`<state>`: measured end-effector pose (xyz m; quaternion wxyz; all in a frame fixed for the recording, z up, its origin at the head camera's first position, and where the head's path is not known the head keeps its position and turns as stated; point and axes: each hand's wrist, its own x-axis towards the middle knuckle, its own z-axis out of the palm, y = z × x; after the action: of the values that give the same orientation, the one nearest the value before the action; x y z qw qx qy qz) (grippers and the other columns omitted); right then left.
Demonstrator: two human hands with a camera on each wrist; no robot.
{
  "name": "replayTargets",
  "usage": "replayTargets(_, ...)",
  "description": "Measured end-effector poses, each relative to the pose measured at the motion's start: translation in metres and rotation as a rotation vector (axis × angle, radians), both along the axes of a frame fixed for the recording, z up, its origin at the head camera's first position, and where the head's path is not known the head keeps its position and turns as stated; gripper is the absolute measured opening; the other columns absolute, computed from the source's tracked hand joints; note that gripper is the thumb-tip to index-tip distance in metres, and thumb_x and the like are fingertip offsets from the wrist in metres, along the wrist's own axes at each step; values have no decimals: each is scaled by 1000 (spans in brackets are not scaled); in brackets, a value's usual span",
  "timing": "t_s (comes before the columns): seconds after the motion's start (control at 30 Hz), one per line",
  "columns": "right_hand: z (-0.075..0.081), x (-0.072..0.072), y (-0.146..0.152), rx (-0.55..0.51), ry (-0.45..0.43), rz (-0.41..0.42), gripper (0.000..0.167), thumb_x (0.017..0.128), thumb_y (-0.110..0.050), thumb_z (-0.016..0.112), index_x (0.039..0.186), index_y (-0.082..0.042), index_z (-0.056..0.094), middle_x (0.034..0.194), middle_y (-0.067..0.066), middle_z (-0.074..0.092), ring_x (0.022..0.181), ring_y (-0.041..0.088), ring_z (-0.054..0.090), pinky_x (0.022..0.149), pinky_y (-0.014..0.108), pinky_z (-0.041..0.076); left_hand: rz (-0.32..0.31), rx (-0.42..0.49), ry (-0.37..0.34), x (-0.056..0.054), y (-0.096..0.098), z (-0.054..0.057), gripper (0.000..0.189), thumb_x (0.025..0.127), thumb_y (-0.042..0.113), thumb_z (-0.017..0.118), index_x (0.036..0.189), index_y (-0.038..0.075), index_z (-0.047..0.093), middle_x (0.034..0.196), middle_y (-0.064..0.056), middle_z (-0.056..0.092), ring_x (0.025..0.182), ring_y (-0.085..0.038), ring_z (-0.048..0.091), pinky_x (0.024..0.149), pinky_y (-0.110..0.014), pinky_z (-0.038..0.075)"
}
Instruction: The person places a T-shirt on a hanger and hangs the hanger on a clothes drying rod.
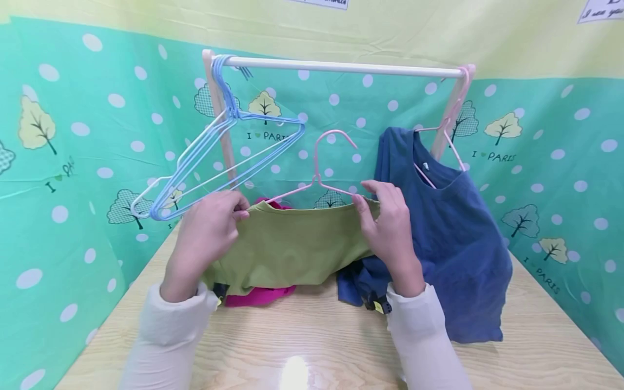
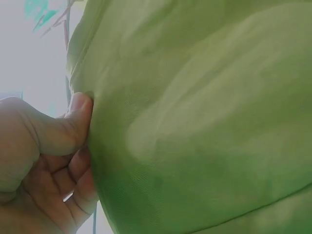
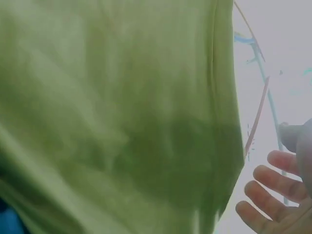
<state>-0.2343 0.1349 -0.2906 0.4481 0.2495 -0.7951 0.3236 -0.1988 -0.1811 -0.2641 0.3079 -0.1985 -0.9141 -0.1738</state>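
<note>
An olive green top [image 1: 297, 246] hangs in front of me, with a pink hanger [image 1: 316, 157] in its neck opening and the hook standing up above the fabric. My left hand [image 1: 209, 225] pinches the top's left shoulder edge between thumb and fingers. In the left wrist view the thumb [image 2: 78, 109] lies at the border of the cloth. At the other shoulder is my right hand [image 1: 390, 219], fingers loosely spread. The right wrist view shows its fingers [image 3: 273, 180] beside the green edge, apart from the fabric and holding nothing. Cloth hides the hanger's lower part.
Behind stands a rack with a white bar [image 1: 341, 65]. Several blue and white hangers [image 1: 231, 103] hang at its left end. A navy top [image 1: 458, 244] on another pink hanger [image 1: 453, 108] hangs at the right. Magenta cloth [image 1: 260, 297] lies on the wooden table [image 1: 263, 346] behind the green top.
</note>
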Motion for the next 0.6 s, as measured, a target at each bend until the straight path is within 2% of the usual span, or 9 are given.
replayTargets(0.13, -1, 2, -8, -60, 2, 40, 17, 98, -14, 71, 103, 3, 71, 96, 15, 69, 90, 28, 63, 79, 44, 53, 3, -2, -25, 0, 3, -2, 10, 89, -3, 74, 88, 6, 69, 87, -7, 70, 78, -28, 65, 66, -45, 53)
replayTargets(0.3, -3, 5, -21, -111, -102, 120, 15, 98, -14, 70, 95, 0, 75, 83, 9, 71, 71, 18, 64, 64, 35, 56, 1, -21, -37, 0, 5, -3, 11, 88, -3, 74, 88, 7, 69, 86, -6, 69, 76, -27, 65, 63, -43, 52)
replayTargets(0.47, -8, 5, -33, -157, -285, 206, 19, 100, -15, 68, 107, -1, 77, 97, 9, 76, 80, 17, 69, 72, 34, 58, 7, -43, -84, 0, 9, -4, 10, 89, -1, 75, 89, 7, 69, 86, -6, 69, 77, -27, 65, 61, -42, 53)
replayTargets(0.6, -11, 5, -40, -263, -454, 300, 26, 101, -16, 67, 119, 1, 74, 113, 13, 75, 94, 24, 72, 81, 31, 58, 10, -59, -120, 1, 12, -5, 8, 90, 3, 77, 90, 8, 70, 86, -5, 70, 76, -27, 66, 60, -40, 53)
